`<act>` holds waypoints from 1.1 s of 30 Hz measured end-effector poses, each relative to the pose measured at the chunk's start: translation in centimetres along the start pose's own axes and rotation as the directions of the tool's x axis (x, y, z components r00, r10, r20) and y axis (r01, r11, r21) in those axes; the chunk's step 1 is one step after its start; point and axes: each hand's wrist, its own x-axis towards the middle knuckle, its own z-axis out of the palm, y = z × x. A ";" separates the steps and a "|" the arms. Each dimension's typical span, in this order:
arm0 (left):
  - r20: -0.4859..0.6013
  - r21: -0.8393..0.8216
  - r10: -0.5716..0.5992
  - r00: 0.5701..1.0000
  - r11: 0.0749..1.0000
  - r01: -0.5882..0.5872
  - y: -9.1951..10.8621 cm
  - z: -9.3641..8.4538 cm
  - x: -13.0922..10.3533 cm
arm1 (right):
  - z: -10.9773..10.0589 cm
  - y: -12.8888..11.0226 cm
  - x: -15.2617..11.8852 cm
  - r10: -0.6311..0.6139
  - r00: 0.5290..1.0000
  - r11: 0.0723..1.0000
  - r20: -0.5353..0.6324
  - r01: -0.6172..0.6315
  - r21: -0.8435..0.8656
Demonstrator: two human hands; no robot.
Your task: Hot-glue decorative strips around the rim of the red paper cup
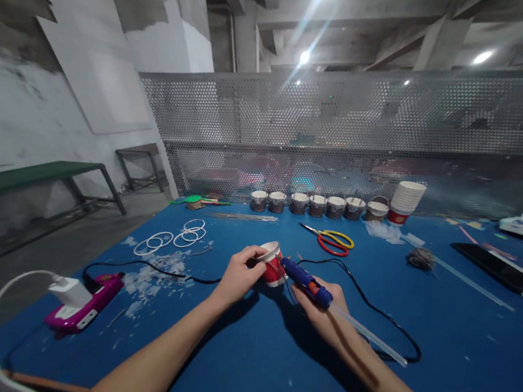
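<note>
My left hand (pixel 242 271) grips a red and white paper cup (pixel 273 268) by its rim, the cup tilted over the blue table. In my right hand (pixel 323 308) is a blue glue gun (pixel 306 283) with a clear glue stick (pixel 371 335) out of its back end. The gun's tip is at the cup's right side; whether it touches is too small to tell. Beyond the hands lie scissors (pixel 333 240) with one red and one yellow handle.
Several wrapped cups (pixel 317 206) line the table's back, beside a stack of paper cups (pixel 407 200). White rings (pixel 190 233), scraps (pixel 152 281) and a magenta power strip (pixel 90 308) are left. A grey yarn ball (pixel 421 258) and black phone (pixel 499 267) lie right; a black cord crosses the table.
</note>
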 end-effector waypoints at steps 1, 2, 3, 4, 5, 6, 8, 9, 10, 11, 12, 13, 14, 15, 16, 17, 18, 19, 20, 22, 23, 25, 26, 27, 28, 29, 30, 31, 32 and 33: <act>0.005 -0.009 -0.003 1.000 1.000 0.003 0.0 0.0 0.0 | -0.1 0.0 0.0 0.015 1.000 1.000 -0.008 -0.015 0.014; 0.010 -0.016 -0.006 1.000 1.000 0.006 -0.1 -0.1 0.1 | -0.1 -0.1 0.1 0.021 1.000 0.999 -0.015 -0.021 0.025; 0.015 -0.020 -0.008 1.000 1.000 0.008 -0.1 -0.1 0.1 | -0.2 -0.1 0.0 0.018 1.000 0.999 -0.016 -0.018 0.033; 0.020 -0.021 -0.009 1.000 1.000 0.009 -0.1 -0.1 0.1 | -0.2 -0.3 0.0 0.012 1.000 0.999 -0.012 -0.011 0.035; 0.021 -0.021 -0.009 1.000 1.000 0.009 -0.1 -0.2 0.2 | -0.2 -0.4 -0.1 0.004 1.000 0.999 -0.001 -0.004 0.037; 0.020 -0.020 -0.008 1.000 1.000 0.008 -0.1 -0.2 0.2 | -0.2 -0.5 -0.1 -0.005 1.000 0.999 0.014 0.004 0.040; 0.021 -0.021 -0.007 1.000 1.000 0.008 0.0 -0.3 0.3 | -0.1 -0.6 -0.2 -0.009 0.999 0.999 0.036 0.007 0.046; 0.024 -0.025 -0.009 1.000 1.000 0.009 -0.1 -0.4 0.3 | -0.1 -0.6 -0.2 -0.003 0.999 0.999 0.040 0.001 0.049; 0.027 -0.029 -0.010 1.000 1.000 0.011 -0.1 -0.4 0.3 | -0.1 -0.5 -0.2 0.009 0.999 0.999 0.039 -0.011 0.052; 0.035 -0.034 -0.012 0.999 0.999 0.014 -0.1 -0.4 0.3 | -0.1 -0.4 -0.1 0.029 0.999 0.998 0.039 -0.031 0.058; 0.043 -0.037 -0.013 0.999 0.999 0.015 -0.1 -0.5 0.4 | -0.2 -0.4 -0.1 0.057 0.998 0.996 0.037 -0.059 0.064; 0.047 -0.040 -0.014 0.999 0.999 0.016 -0.1 -0.5 0.4 | -0.2 -0.3 0.0 0.087 0.996 0.993 0.036 -0.089 0.075; 0.049 -0.042 -0.013 0.999 0.999 0.015 -0.2 -0.5 0.4 | -0.3 -0.3 0.0 0.111 0.993 0.990 0.037 -0.114 0.086; 0.052 -0.043 -0.013 0.999 0.999 0.015 -0.2 -0.5 0.4 | -0.3 -0.3 0.0 0.125 0.991 0.987 0.038 -0.128 0.096; 0.052 -0.045 -0.013 0.999 0.999 0.015 -0.2 -0.5 0.4 | -0.4 -0.3 0.0 0.127 0.991 0.986 0.040 -0.130 0.101; 0.053 -0.048 -0.014 0.999 0.999 0.016 -0.2 -0.5 0.4 | -0.4 -0.3 0.0 0.118 0.992 0.987 0.042 -0.122 0.104; 0.055 -0.054 -0.016 0.998 0.998 0.019 -0.3 -0.5 0.4 | -0.4 -0.4 0.0 0.105 0.994 0.989 0.044 -0.109 0.104; 0.060 -0.061 -0.018 0.998 0.998 0.021 -0.3 -0.5 0.4 | -0.4 -0.4 0.0 0.094 0.994 0.989 0.048 -0.098 0.106; 0.065 -0.069 -0.021 0.998 0.997 0.025 -0.3 -0.6 0.4 | -0.3 -0.4 -0.1 0.092 0.994 0.989 0.050 -0.097 0.111; 0.078 -0.086 -0.029 0.997 0.996 0.036 -0.3 -0.7 0.5 | -0.3 -0.4 -0.1 0.124 0.991 0.981 0.059 -0.131 0.141; 0.084 -0.091 -0.035 0.996 0.995 0.042 -0.4 -0.7 0.5 | -0.3 -0.4 0.0 0.154 0.986 0.973 0.063 -0.163 0.165; 0.094 -0.102 -0.044 0.995 0.993 0.053 -0.4 -0.8 0.6 | -0.4 -0.5 0.1 0.219 0.973 0.948 0.073 -0.230 0.218; 0.098 -0.108 -0.048 0.994 0.992 0.058 -0.4 -0.9 0.6 | -0.4 -0.6 0.1 0.243 0.967 0.936 0.076 -0.255 0.243; 0.101 -0.113 -0.051 0.994 0.992 0.063 -0.4 -0.9 0.6 | -0.4 -0.7 0.1 0.256 0.964 0.927 0.077 -0.267 0.264; 0.105 -0.117 -0.054 0.993 0.991 0.066 -0.4 -0.9 0.7 | -0.4 -0.8 0.1 0.258 0.963 0.922 0.077 -0.269 0.278; 0.106 -0.119 -0.056 0.993 0.991 0.069 -0.4 -1.0 0.7 | -0.5 -0.9 0.1 0.253 0.964 0.922 0.076 -0.265 0.284; 0.107 -0.120 -0.058 0.993 0.990 0.071 -0.4 -1.0 0.7 | -0.5 -1.0 0.1 0.249 0.966 0.923 0.073 -0.260 0.285; 0.108 -0.121 -0.059 0.992 0.990 0.072 -0.3 -1.0 0.7 | -0.4 -1.1 0.1 0.251 0.965 0.923 0.072 -0.261 0.284; 0.109 -0.124 -0.060 0.992 0.990 0.073 -0.3 -1.0 0.7 | -0.4 -1.2 0.1 0.259 0.963 0.921 0.072 -0.269 0.282; 0.110 -0.131 -0.060 0.992 0.989 0.074 -0.3 -1.0 0.7 | -0.4 -1.2 0.1 0.277 0.958 0.915 0.077 -0.287 0.282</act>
